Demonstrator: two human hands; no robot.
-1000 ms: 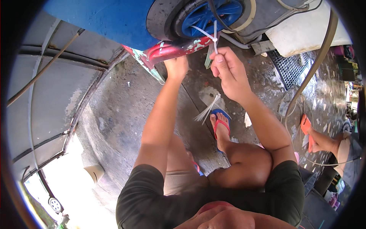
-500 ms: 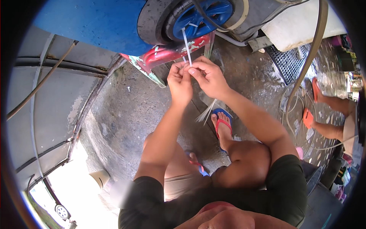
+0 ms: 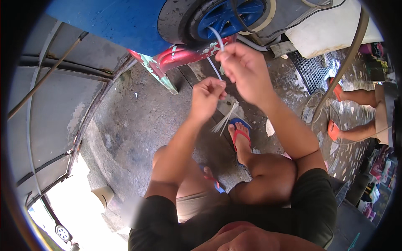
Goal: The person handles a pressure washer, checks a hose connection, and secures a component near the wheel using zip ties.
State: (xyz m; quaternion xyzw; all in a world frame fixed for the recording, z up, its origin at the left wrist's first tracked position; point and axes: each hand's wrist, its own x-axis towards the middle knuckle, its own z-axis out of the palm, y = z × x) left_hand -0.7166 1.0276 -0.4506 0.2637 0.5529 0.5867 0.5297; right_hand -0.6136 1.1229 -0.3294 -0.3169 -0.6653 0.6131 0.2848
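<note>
My left hand [image 3: 205,98] is closed, pinching the lower end of a white cable tie [image 3: 215,69] that hangs below the wheel. Higher and to the right, my right hand [image 3: 249,73] is closed on a pale strip of cable tie [image 3: 218,36] that curves out from the spokes of a blue wheel [image 3: 230,19]. Whether both strips are one looped tie is hidden behind the wheel's lower edge. Under the wheel stands a red, paint-chipped support [image 3: 182,58], with neither hand touching it.
Several loose white cable ties [image 3: 226,120] lie by my sandalled foot [image 3: 240,136]. A blue panel [image 3: 109,27] hangs over the far left. Metal gate panels [image 3: 63,100] flank the left. A hose [image 3: 345,62] crosses at right, near another person's legs [image 3: 356,127] and a floor grate [image 3: 312,69].
My hands have moved apart. The right one went up and to the right with its strip, now bent; the left came down slightly, drawing the lower strip with it.
</note>
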